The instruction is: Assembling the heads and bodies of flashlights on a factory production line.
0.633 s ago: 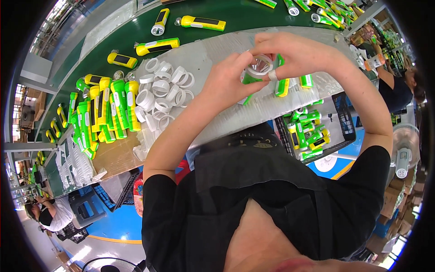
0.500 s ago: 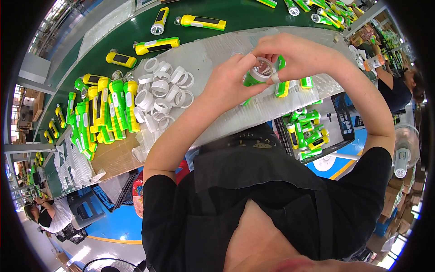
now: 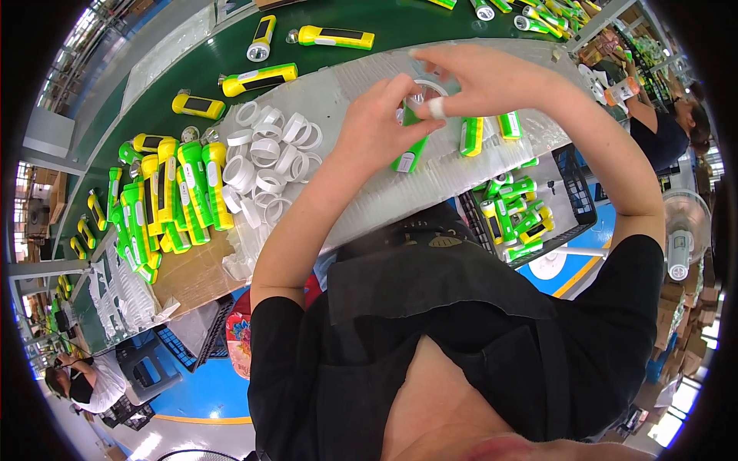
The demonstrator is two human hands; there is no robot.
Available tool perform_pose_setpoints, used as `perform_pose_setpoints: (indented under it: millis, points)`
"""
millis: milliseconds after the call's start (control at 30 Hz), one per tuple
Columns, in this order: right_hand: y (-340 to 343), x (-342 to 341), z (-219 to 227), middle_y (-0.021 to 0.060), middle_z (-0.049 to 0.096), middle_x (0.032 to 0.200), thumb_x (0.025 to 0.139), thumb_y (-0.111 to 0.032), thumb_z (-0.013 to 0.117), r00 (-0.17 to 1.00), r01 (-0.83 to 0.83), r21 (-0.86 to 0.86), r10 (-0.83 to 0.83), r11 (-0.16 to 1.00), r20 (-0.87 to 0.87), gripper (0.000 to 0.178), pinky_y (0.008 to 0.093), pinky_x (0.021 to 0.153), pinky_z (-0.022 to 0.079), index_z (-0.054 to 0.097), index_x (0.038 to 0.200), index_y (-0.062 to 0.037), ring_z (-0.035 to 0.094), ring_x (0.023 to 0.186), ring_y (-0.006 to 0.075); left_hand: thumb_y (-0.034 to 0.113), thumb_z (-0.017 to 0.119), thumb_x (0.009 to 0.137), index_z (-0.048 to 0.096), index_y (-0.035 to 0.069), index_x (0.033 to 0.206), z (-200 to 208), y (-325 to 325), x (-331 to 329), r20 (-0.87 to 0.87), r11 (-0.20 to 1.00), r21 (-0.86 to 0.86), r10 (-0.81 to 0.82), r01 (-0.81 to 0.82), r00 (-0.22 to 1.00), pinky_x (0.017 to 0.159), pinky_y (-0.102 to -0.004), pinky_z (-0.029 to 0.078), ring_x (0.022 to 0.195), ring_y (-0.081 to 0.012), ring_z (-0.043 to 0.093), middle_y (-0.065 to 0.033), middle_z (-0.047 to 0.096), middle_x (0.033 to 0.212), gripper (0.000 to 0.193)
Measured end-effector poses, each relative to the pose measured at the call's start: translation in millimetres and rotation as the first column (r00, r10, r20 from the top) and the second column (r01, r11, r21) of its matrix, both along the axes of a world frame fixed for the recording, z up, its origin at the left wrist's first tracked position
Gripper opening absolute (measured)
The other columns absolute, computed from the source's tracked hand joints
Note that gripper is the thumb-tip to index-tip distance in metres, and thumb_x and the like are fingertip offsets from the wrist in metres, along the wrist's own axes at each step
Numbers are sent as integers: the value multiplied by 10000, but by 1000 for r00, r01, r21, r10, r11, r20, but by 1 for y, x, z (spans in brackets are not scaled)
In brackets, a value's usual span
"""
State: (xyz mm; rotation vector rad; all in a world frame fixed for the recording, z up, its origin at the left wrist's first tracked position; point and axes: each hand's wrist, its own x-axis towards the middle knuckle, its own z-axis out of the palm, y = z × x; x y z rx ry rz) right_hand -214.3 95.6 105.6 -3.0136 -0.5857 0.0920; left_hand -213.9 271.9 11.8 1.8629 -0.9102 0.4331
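Observation:
My left hand is closed around a green flashlight held above the grey-covered bench. At the flashlight's upper end a clear round head with a pale rim shows between my hands. My right hand arches over this end, fingers apart, its thumb beside the rim. A white band wraps that thumb. To the left lies a heap of white plastic rings. Beyond my right wrist two green-and-yellow flashlights lie on the bench cover; part of the held flashlight is hidden by my fingers.
A pile of green-and-yellow flashlights lies at the left on cardboard. More flashlights rest on the green belt behind. A black crate of flashlights stands below the bench at right. Other people sit at both sides.
My right hand's fingers have spread and lifted from the flashlight's clear head. Both hands have shifted slightly left, and the flashlight now shows more of its green body below my left hand.

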Motion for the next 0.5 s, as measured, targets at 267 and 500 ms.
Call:
perform_pose_setpoints:
  millis: [267,500]
  points:
    - [-3,-11,-54,46,657,828,787,-294,748,991,18,622,-95,783,91,419,338,603,479,623,1074,-15,616,717,172,258,826,689,544,75,903,-6,9,2,41,1000,-24,4,-3,999,640,-400,495,777,-296,616,-105,608,824,398]
    - [69,-66,-173,123,617,1115,766,-124,739,978,144,930,-192,338,-82,662,373,896,488,407,1329,-20,605,1040,242,138,795,776,542,35,979,-6,18,-6,-251,935,-341,-188,95,950,743,-293,547,899,-176,670,-111,660,993,340]
